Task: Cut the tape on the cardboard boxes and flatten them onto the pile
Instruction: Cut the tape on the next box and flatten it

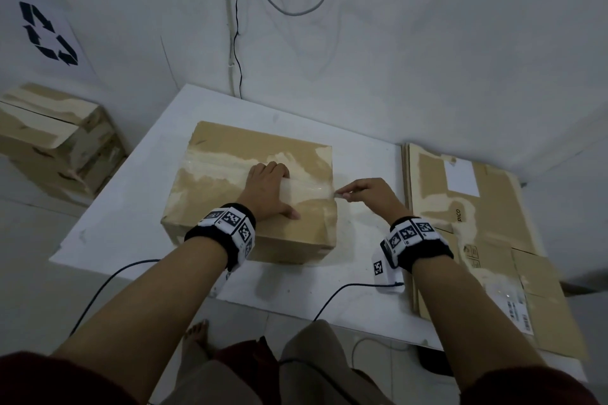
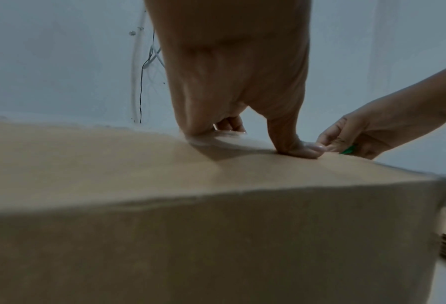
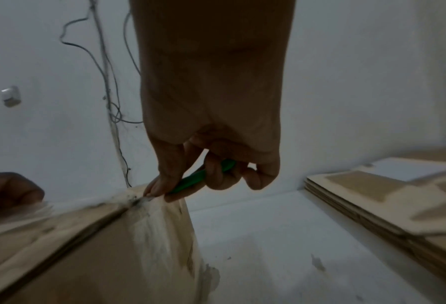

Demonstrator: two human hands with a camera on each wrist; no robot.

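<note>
A closed cardboard box sits in the middle of the white table. Clear tape runs along its top seam to the right edge. My left hand presses down on the box top at the seam, thumb spread toward me. My right hand grips a green cutter, seen also in the left wrist view. The cutter's tip meets the tape end at the top right edge of the box. The blade itself is hidden by my fingers.
A pile of flattened cardboard lies at the table's right side. Another taped box stands off to the left, below a recycling sign. Cables hang down the wall behind the table. Thin cords trail over the near table edge.
</note>
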